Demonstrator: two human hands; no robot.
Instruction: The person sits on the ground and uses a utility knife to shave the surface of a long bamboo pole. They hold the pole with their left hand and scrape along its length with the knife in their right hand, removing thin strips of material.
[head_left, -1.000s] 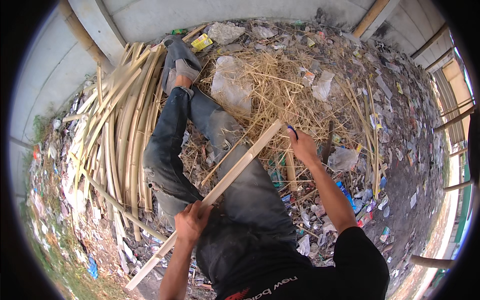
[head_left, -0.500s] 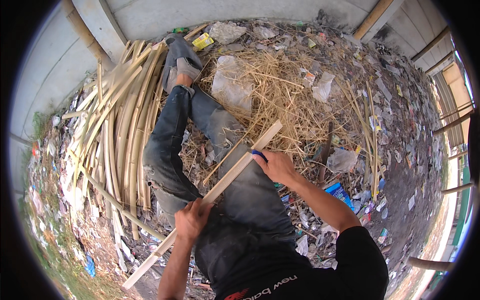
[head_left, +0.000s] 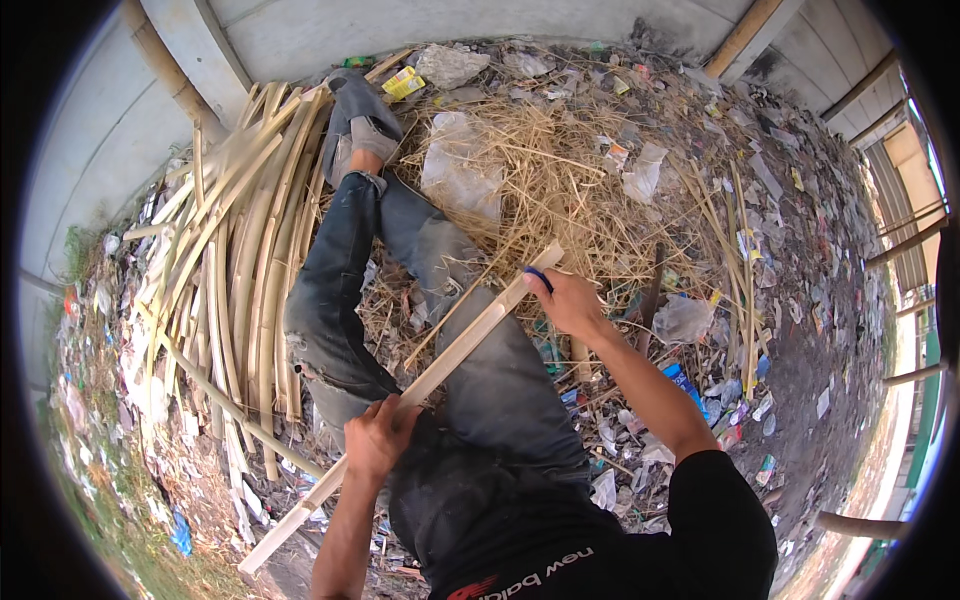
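Bamboo strip point(head_left: 455, 345) gripped by both hands' fingers (across the lap), split bamboo pile point(head_left: 240, 260) just beside.

One head-worn fisheye view, looking steeply down from above the person's lap, close to the body. Forearms enter from the lower edge; outstretched legs run up toward a wall point(head_left: 420, 30) at top. Edges bend at the dark round rim. No second view.
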